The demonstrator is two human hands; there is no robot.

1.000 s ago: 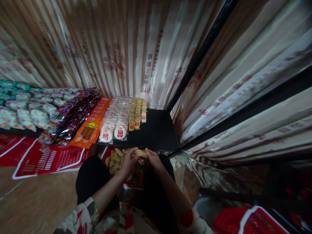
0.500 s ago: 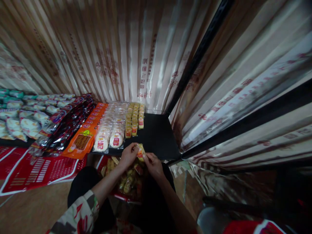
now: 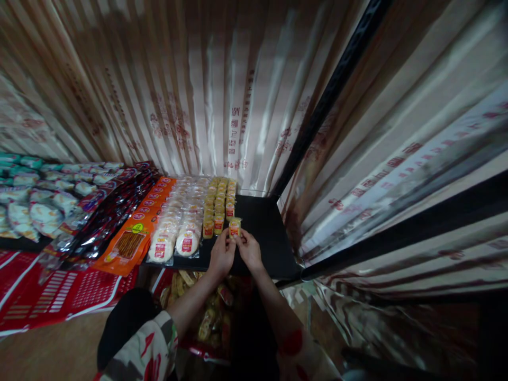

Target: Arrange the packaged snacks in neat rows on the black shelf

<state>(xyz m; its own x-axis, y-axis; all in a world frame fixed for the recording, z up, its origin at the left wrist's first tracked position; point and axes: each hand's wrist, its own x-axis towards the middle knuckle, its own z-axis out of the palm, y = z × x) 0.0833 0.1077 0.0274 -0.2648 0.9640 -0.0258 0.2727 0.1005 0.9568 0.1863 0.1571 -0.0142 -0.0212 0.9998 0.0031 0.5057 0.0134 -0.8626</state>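
Observation:
Between them, my left hand (image 3: 223, 254) and my right hand (image 3: 249, 251) pinch a small yellow wrapped snack pack (image 3: 235, 227) with a red label. It is held upright over the black shelf (image 3: 264, 227), just in front of the rightmost row of matching yellow packs (image 3: 219, 203). To the left of those rows stand two rows of round white rice crackers (image 3: 188, 241) in clear wrappers. Below my forearms, an open bag (image 3: 210, 317) of more yellow wrapped packs rests by my lap.
Left along the shelf lie an orange snack packet (image 3: 130, 238), dark shiny packets (image 3: 107, 211) and white packets (image 3: 47, 206). A red bag or sheet (image 3: 71, 291) hangs below the shelf. Black metal frame bars (image 3: 325, 106) and a pale printed curtain (image 3: 206, 79) stand behind and right.
Both hands have moved forward, away from the bag, to the yellow rows. The snack pack, tilted between my fingers before, is now upright with its label facing me.

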